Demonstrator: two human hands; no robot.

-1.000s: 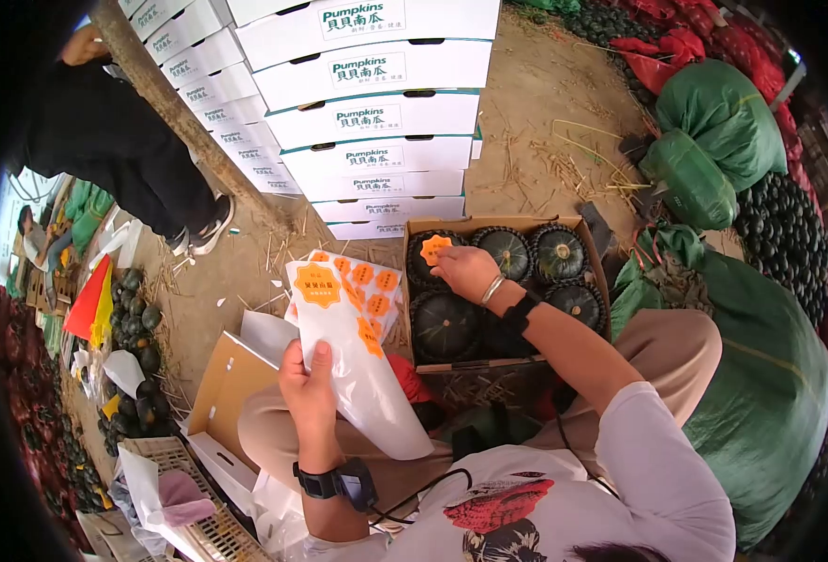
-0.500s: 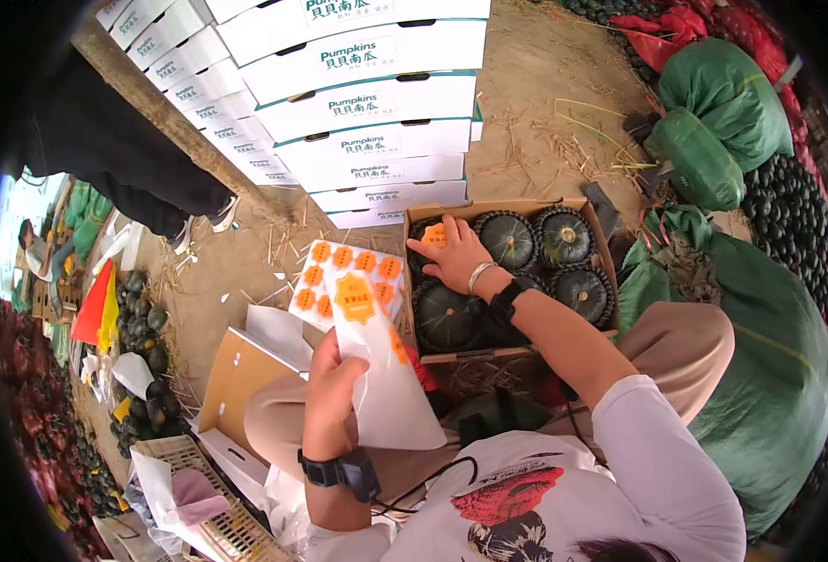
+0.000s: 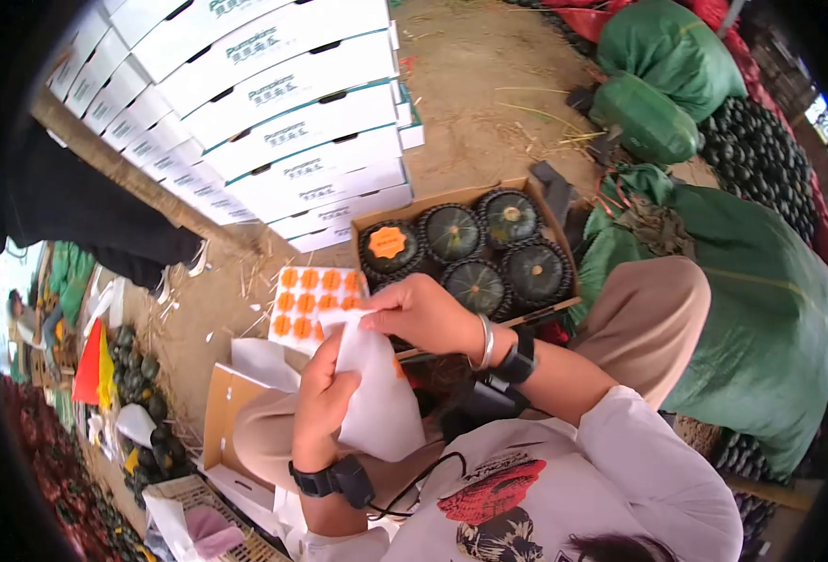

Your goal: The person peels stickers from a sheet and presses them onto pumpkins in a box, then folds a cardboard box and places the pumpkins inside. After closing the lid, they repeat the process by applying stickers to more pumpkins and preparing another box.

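Note:
My left hand (image 3: 325,389) grips a white sticker sheet (image 3: 376,407) by its left side, with an orange edge showing on its right. At the sheet's top edge, my right hand (image 3: 425,317) pinches with thumb and forefinger; whether a single label is between them is hidden. Beyond the hands, an open cardboard box (image 3: 564,248) holds several dark green pumpkins (image 3: 453,234) in black netting. An orange label (image 3: 387,244) lies on the pumpkin in the far left corner. A second sheet of orange stickers (image 3: 306,302) lies left of the box.
White printed boxes (image 3: 292,131) are stacked high ahead. A wooden post (image 3: 133,169) and a person's dark trousers (image 3: 86,206) are at the left. Green sacks (image 3: 742,300) and piled pumpkins (image 3: 756,155) line the right. A plastic crate (image 3: 231,525) stands at lower left.
My right hand has left the far-left pumpkin, where an orange label now shows, and come back to the sheet in my left hand. The view has shifted and tilted.

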